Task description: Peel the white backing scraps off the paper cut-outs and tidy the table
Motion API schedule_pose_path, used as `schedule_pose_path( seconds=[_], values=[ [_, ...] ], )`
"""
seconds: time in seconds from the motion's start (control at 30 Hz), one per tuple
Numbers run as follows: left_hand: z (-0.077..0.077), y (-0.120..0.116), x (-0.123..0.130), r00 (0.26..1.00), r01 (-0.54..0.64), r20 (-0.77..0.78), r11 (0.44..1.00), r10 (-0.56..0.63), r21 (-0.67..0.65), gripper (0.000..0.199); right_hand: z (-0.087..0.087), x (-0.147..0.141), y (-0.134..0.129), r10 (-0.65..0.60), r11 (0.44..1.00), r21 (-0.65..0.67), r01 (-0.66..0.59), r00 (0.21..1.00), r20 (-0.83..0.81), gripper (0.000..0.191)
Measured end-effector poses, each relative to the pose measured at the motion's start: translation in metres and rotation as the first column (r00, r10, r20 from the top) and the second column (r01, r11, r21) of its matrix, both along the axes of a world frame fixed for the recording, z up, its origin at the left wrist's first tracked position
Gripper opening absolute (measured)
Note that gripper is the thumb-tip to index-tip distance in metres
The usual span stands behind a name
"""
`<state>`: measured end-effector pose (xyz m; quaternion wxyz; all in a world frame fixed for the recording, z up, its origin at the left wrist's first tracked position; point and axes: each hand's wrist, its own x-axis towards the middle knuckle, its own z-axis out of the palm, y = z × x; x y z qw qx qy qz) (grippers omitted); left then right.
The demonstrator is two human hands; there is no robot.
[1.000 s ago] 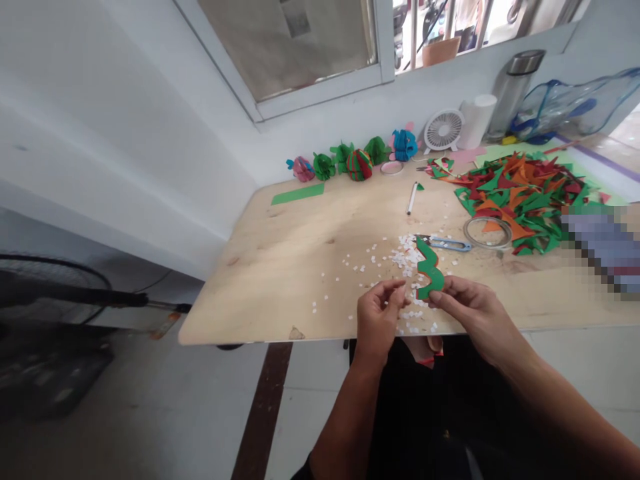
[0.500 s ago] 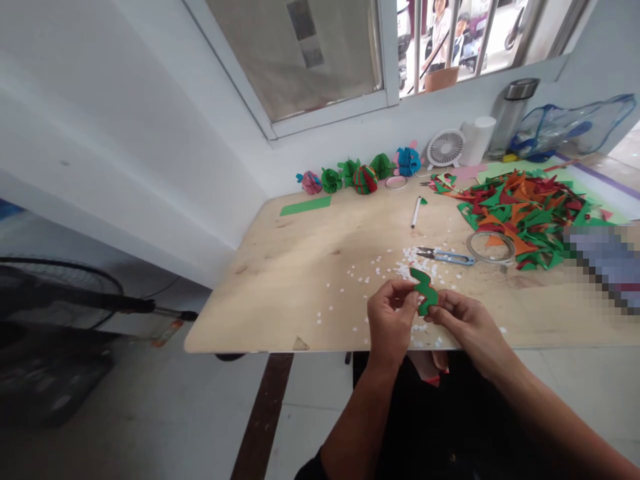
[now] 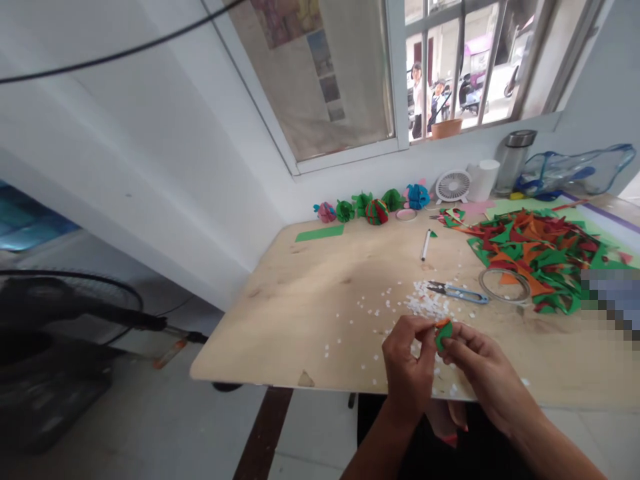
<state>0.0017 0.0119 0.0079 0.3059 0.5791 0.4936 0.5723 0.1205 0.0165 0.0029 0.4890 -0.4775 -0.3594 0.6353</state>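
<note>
Between my two hands, over the table's front edge, is a small curved green paper piece [image 3: 443, 337] with orange showing at its top. My left hand [image 3: 410, 353] pinches its upper left side with thumb and forefinger. The fingers of my right hand [image 3: 475, 353] are closed on its right side. Many tiny white paper squares [image 3: 425, 303] lie scattered just beyond and around my hands. Blue thread snips [image 3: 457, 293] rest past them, beside a roll of clear tape [image 3: 505, 287].
A heap of red, orange and green paper pieces [image 3: 540, 253] covers the table's right side. Along the wall stand several folded paper figures [image 3: 376, 211], a small white fan [image 3: 453, 186] and a bottle [image 3: 515, 160]. A white pen [image 3: 425, 245] and a green strip [image 3: 320, 233] lie farther back.
The green paper piece, earlier spread in a wavy shape, now looks folded or turned, with orange showing on top. My view has tilted up, so everything sits lower.
</note>
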Motion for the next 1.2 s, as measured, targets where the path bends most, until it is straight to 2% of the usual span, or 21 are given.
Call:
schedule_pose_path(
  seconds=[0.13,0.2,0.3,0.37,0.47,0.6,0.73,0.83,0.9,1.07,1.2],
  values=[
    [-0.001,0.004,0.005,0.964,0.033,0.266,0.987,0.011,-0.157,0.007,-0.004,0.000,0.004,0.005,1.000,0.004,-0.005,0.999,0.043,0.032],
    [-0.002,0.007,0.007,0.925,0.048,0.379,0.977,0.035,-0.207,0.006,-0.007,0.000,0.007,-0.014,0.998,0.056,0.007,0.992,0.125,0.032],
    [-0.002,0.013,0.010,0.886,0.052,0.457,0.962,0.079,-0.267,0.006,-0.012,0.001,0.012,-0.058,0.986,0.164,0.017,0.968,0.246,0.031],
    [0.000,0.017,0.010,0.872,0.043,0.478,0.956,0.106,-0.289,0.006,-0.012,0.000,0.015,-0.056,0.982,0.187,0.008,0.965,0.256,0.031],
    [0.002,0.025,0.008,0.870,0.023,0.477,0.957,0.124,-0.290,0.006,-0.009,-0.003,0.018,-0.003,0.989,0.143,-0.024,0.983,0.184,0.034],
    [0.000,0.033,0.006,0.866,-0.009,0.475,0.954,0.158,-0.300,0.009,-0.008,-0.009,0.021,-0.048,0.996,0.082,0.041,0.995,0.083,0.035],
    [-0.003,0.040,0.004,0.814,0.020,0.549,0.936,0.189,-0.352,0.012,-0.011,-0.014,0.027,-0.065,0.998,0.017,0.065,0.998,-0.005,0.033],
    [0.001,0.044,0.003,0.777,0.057,0.597,0.924,0.198,-0.379,0.015,-0.017,-0.017,0.032,-0.092,0.994,-0.068,0.084,0.989,-0.119,0.034],
    [0.003,0.046,0.002,0.763,0.072,0.615,0.920,0.199,-0.386,0.015,-0.024,-0.018,0.035,-0.110,0.992,-0.084,0.099,0.985,-0.136,0.038],
    [0.005,0.052,0.000,0.809,0.013,0.552,0.933,0.202,-0.361,0.014,-0.038,-0.020,0.045,-0.113,0.994,-0.008,0.113,0.992,-0.059,0.043],
    [0.005,0.063,-0.001,0.850,0.004,0.498,0.944,0.170,-0.330,0.017,-0.034,-0.022,0.051,-0.166,0.986,-0.053,0.160,0.975,-0.150,0.042]
  ],
)
